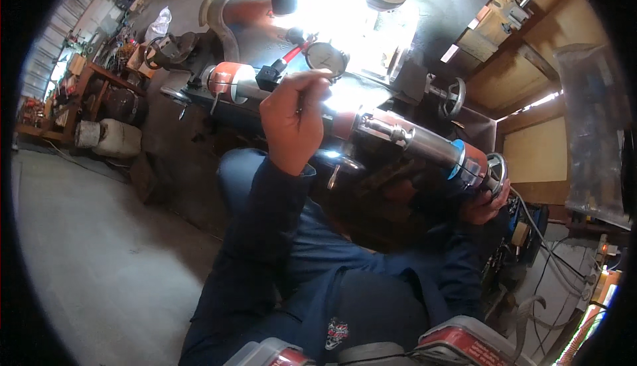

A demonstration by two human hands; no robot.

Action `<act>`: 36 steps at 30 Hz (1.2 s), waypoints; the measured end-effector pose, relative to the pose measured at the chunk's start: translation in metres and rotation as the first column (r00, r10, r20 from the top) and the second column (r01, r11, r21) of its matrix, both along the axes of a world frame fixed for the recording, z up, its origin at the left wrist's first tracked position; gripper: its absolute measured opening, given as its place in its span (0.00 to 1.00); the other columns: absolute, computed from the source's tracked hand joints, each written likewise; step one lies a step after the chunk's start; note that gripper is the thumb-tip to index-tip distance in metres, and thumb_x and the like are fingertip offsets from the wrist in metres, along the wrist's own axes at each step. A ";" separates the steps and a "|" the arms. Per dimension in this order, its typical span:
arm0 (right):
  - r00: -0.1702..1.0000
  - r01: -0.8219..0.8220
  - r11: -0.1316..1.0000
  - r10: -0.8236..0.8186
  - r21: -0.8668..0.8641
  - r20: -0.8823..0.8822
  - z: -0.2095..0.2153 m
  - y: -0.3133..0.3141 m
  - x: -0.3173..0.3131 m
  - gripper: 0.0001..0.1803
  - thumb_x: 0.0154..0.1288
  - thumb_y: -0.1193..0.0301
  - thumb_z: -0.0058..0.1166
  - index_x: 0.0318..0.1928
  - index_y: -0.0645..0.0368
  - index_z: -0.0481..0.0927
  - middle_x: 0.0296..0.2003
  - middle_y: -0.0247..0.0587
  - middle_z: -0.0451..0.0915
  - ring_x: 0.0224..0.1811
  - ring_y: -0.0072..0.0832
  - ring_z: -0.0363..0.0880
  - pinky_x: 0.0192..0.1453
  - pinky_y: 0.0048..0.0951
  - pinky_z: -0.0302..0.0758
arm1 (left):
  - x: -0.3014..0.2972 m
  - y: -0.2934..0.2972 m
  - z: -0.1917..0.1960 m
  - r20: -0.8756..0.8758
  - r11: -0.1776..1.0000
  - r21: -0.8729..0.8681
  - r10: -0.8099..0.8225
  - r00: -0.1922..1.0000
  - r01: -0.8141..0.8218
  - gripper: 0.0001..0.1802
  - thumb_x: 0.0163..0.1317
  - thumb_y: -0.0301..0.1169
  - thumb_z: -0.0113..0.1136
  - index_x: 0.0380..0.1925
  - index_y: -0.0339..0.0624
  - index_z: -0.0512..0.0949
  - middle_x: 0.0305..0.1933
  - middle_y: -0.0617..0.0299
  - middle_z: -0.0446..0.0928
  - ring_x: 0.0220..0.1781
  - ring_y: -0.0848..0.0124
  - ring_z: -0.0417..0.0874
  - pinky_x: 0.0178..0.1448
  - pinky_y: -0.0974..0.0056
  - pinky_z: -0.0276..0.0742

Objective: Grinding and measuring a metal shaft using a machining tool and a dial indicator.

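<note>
While the left hand (292, 117) is raised with its fingers curled around the stem below a round dial gauge (326, 57), the right hand (486, 201) grips a small handwheel (496, 169) at the end of a long steel cylinder (411, 142). That cylinder lies across the person's lap, shiny, banded orange and blue; a red-tipped lever (290, 55) sits beside the gauge
</note>
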State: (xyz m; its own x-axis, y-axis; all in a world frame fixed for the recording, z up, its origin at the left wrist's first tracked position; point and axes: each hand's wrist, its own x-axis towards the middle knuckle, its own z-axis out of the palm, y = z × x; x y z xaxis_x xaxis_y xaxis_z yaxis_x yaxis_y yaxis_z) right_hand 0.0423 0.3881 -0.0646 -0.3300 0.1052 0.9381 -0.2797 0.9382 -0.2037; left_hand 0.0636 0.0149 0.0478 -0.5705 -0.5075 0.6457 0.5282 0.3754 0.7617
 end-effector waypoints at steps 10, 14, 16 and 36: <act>0.996 0.066 0.998 -0.065 0.009 -0.069 0.003 -0.006 -0.005 0.26 0.77 0.58 0.36 0.54 0.70 0.75 0.48 0.55 0.81 0.49 0.47 0.82 0.55 0.41 0.77 | 0.009 -0.016 0.009 0.027 0.941 -0.284 -0.182 0.983 0.182 0.08 0.60 0.20 0.55 0.39 0.35 0.79 0.37 0.57 0.77 0.32 0.73 0.77 0.35 0.69 0.72; 0.999 -0.004 1.000 0.004 0.019 -0.037 -0.009 0.006 -0.006 0.26 0.77 0.57 0.37 0.57 0.70 0.72 0.54 0.58 0.77 0.55 0.51 0.78 0.59 0.45 0.74 | 0.003 0.009 -0.015 -0.171 0.998 -0.023 -0.066 0.983 0.063 0.09 0.68 0.29 0.54 0.42 0.34 0.78 0.33 0.56 0.78 0.27 0.72 0.76 0.34 0.69 0.73; 0.999 0.007 1.000 -0.007 0.004 -0.034 -0.009 0.005 -0.004 0.26 0.77 0.57 0.37 0.57 0.69 0.72 0.54 0.58 0.77 0.55 0.51 0.78 0.59 0.44 0.74 | 0.006 0.010 -0.016 -0.181 0.954 0.149 -0.233 0.955 0.261 0.15 0.71 0.38 0.53 0.43 0.35 0.75 0.34 0.53 0.77 0.31 0.67 0.80 0.29 0.68 0.76; 0.993 0.034 0.998 -0.028 -0.048 0.117 0.000 0.001 0.011 0.32 0.75 0.53 0.35 0.62 0.71 0.68 0.58 0.61 0.73 0.60 0.55 0.73 0.64 0.47 0.69 | 0.014 -0.024 0.016 -0.291 0.939 0.093 -0.291 0.911 0.330 0.05 0.68 0.26 0.57 0.39 0.37 0.75 0.33 0.55 0.78 0.30 0.68 0.79 0.27 0.72 0.71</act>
